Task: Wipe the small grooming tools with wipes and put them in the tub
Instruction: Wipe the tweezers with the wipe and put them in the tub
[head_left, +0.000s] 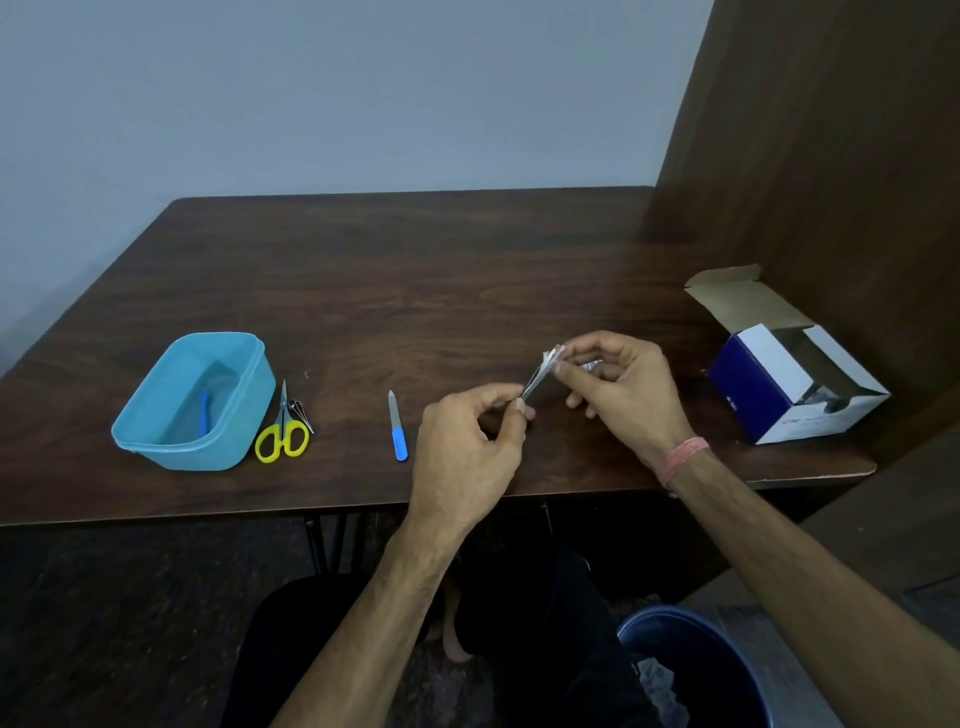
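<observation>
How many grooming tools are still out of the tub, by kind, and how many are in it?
Scissors on the table, beside the tub: 1
Nail clipper, next to them: 1
Nail file on the table: 1
Slim metal tool between left hand and right hand: 1
Blue tool in tub: 1
Total: 5

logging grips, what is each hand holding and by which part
The left hand pinches a thin metal tool by its lower end; the right hand pinches a wipe around its upper end.
</observation>
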